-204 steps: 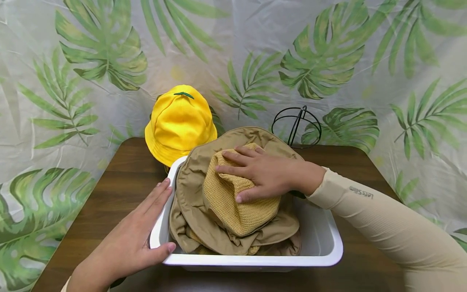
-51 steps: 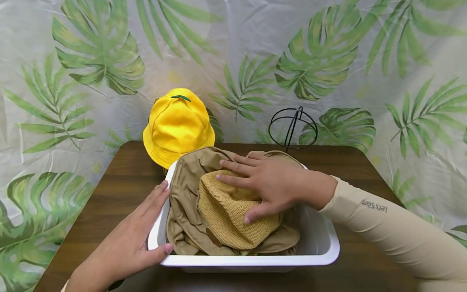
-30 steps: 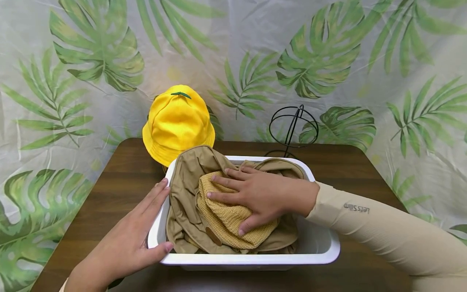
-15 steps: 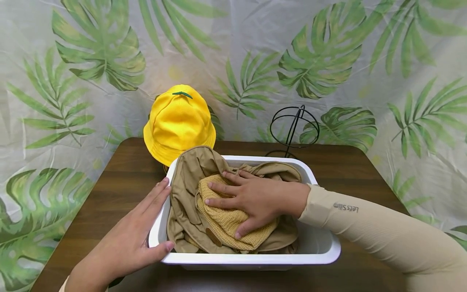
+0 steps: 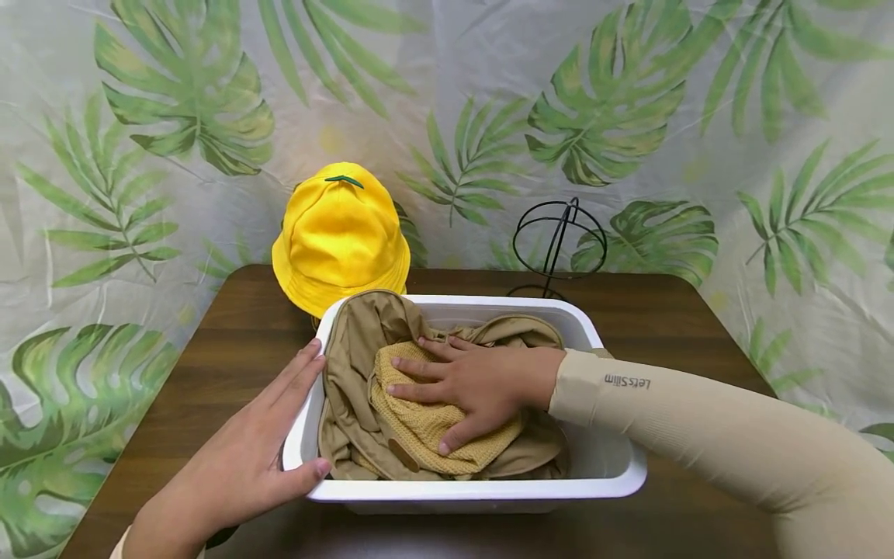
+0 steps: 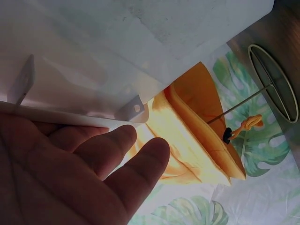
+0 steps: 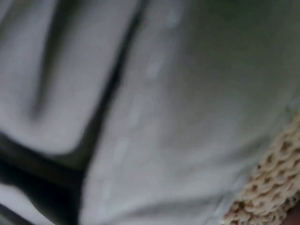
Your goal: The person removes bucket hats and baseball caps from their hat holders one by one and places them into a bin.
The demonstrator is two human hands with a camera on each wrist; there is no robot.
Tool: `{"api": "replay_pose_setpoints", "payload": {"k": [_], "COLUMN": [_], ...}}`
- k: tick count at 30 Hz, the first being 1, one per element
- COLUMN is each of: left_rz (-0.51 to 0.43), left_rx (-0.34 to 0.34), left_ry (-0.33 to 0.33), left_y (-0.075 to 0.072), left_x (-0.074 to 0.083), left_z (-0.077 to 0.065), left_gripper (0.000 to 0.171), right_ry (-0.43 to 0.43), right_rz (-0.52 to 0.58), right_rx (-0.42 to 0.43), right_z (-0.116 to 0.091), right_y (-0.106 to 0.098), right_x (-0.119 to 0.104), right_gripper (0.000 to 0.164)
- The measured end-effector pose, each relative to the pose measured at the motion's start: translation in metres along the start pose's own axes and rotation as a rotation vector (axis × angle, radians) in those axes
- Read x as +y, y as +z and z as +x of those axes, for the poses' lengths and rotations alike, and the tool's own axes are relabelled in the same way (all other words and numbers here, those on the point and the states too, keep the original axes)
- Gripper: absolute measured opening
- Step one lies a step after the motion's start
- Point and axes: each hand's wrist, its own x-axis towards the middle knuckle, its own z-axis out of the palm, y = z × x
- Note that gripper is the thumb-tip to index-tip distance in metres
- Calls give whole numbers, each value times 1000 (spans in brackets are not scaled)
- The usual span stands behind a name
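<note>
A white plastic basin (image 5: 482, 491) holds a tan fabric hat (image 5: 356, 373) with a wide, crumpled brim, a yellow knitted crown (image 5: 412, 411) and a small brown tag. My right hand (image 5: 482, 386) lies with spread fingers on the knitted crown, pushing it down into the basin. The right wrist view shows blurred tan cloth (image 7: 164, 140) and a corner of knit (image 7: 272, 183) up close. My left hand (image 5: 254, 439) rests against the basin's left side, its fingers straight along the outside and its thumb at the front corner. The left wrist view shows those fingers (image 6: 145, 164) under the rim.
Behind the basin, at the left, a yellow bucket hat (image 5: 342, 233) with a green leaf detail hangs on a stand. A bare black wire hat stand (image 5: 559, 241) stands at the back right. The dark wooden table (image 5: 649, 318) ends at a leaf-print backdrop (image 5: 475, 78).
The tan hat has sunk lower into the basin, its brim folding and uncovering the back rim. My right hand has moved down and left with it. My left hand has stayed at the basin's side.
</note>
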Motion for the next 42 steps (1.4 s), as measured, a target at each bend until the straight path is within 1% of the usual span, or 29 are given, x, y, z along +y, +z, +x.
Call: {"api": "replay_pose_setpoints", "payload": {"k": [5,13,19,22,26,30,34,38,42], "left_rz": [2,25,22,16,11,25,32,30,31], "left_rx": [-12,-12,-14,-14,-3,-8,-11,-6,-3], "left_ry": [-23,-2,-28,-28,-14,-26,-29,-5,-7], "left_y": [0,-2,-1,0,1,0,0,-1,-2], "left_x": [0,2,3,3,3,4,3,2,1], "left_z": [1,0,-1,-2,-1,-2,-3,-2,-2], "left_gripper": [103,103,104,104,104,103,102,102,101], "right_ry": [18,31,45,38,43,56,65,80,69], "right_rz": [14,16,3,8,0,-7,-13,-22,-57], "right_rx": [-47,-119,-173,-187,-181,-182,-165,-121,-47], "right_z": [9,24,32,35,36,35,33,25,13], "right_y": [10,25,36,40,42,38,30,16,-2], "right_x": [0,-1,-3,-3,-2,-4,-7,-10,-14], "right_gripper": [83,81,81,81,80,80,81,83,88]}}
